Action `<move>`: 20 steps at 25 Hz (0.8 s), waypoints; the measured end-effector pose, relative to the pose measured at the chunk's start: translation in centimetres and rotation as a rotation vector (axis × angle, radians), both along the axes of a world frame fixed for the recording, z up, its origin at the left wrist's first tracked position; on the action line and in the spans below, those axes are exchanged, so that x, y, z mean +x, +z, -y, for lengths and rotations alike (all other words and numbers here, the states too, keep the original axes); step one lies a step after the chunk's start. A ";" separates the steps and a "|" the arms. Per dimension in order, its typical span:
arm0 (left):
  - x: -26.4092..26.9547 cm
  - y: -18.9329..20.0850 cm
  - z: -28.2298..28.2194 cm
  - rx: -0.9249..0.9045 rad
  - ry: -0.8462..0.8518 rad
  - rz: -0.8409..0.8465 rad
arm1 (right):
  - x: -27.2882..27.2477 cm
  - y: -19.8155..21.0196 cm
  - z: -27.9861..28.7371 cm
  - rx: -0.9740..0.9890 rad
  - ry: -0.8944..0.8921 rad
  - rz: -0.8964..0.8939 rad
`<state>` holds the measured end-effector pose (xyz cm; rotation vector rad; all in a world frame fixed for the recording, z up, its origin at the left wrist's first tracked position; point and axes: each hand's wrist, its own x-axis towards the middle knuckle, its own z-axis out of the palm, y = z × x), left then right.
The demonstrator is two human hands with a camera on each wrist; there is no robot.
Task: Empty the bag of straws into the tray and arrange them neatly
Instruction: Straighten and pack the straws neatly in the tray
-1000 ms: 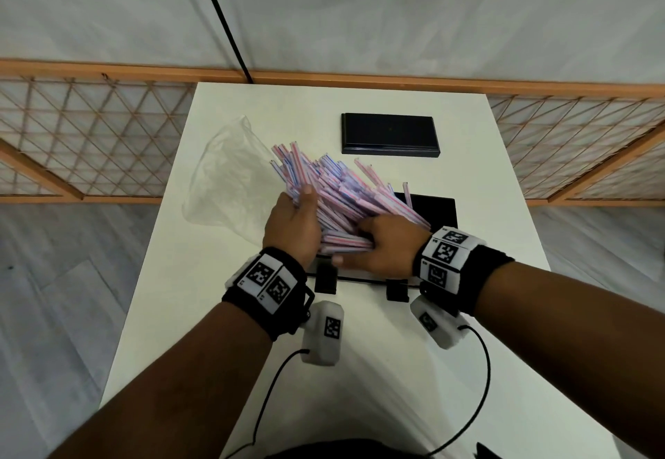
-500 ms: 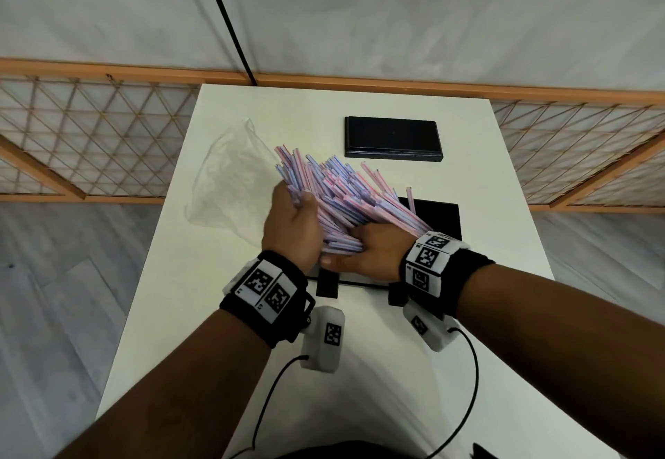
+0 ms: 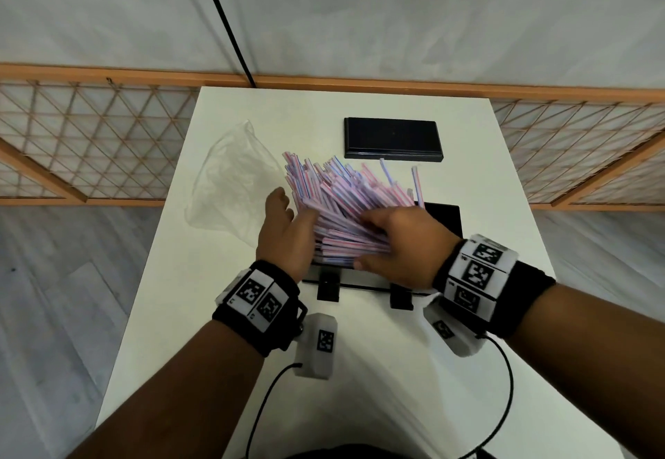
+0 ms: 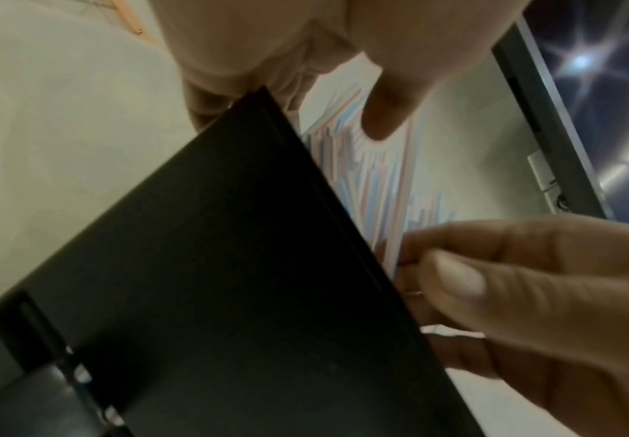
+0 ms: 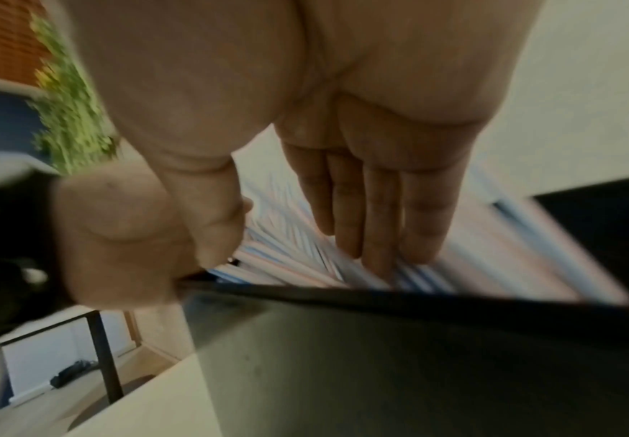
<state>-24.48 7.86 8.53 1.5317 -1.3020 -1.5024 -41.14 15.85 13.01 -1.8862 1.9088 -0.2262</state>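
A heap of pink, blue and white striped straws (image 3: pixel 342 199) lies fanned across the black tray (image 3: pixel 444 217) at the table's middle, their far ends sticking out past its rim. My left hand (image 3: pixel 284 232) stands against the heap's left side with the thumb lifted and fingers hidden behind the straws. My right hand (image 3: pixel 399 246) lies over the near right part, fingers (image 5: pixel 372 207) straight on top of the straws (image 5: pixel 290 254), thumb at their near ends. The left wrist view shows the tray wall (image 4: pixel 231 281) with straws (image 4: pixel 372 177) behind it.
The empty clear plastic bag (image 3: pixel 230 185) lies crumpled left of the tray. A second flat black tray or lid (image 3: pixel 392 138) sits at the back of the white table (image 3: pixel 360 368). Wrist camera cables trail over the near edge. A wooden lattice rail runs behind the table.
My left hand has let go its grip and its thumb has lifted. My right hand has slid further over the heap. The straws have spread rightwards, and a few now stick up at the far right.
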 end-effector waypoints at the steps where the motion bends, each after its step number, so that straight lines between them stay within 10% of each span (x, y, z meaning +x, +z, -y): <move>1: 0.0 0.2 0.0 0.039 0.041 -0.046 | -0.2 0.0 -0.8 -0.056 0.003 0.007; 20: -1.2 1.3 -0.6 -0.009 -0.037 0.001 | 2.0 -1.5 1.5 0.384 -0.118 0.067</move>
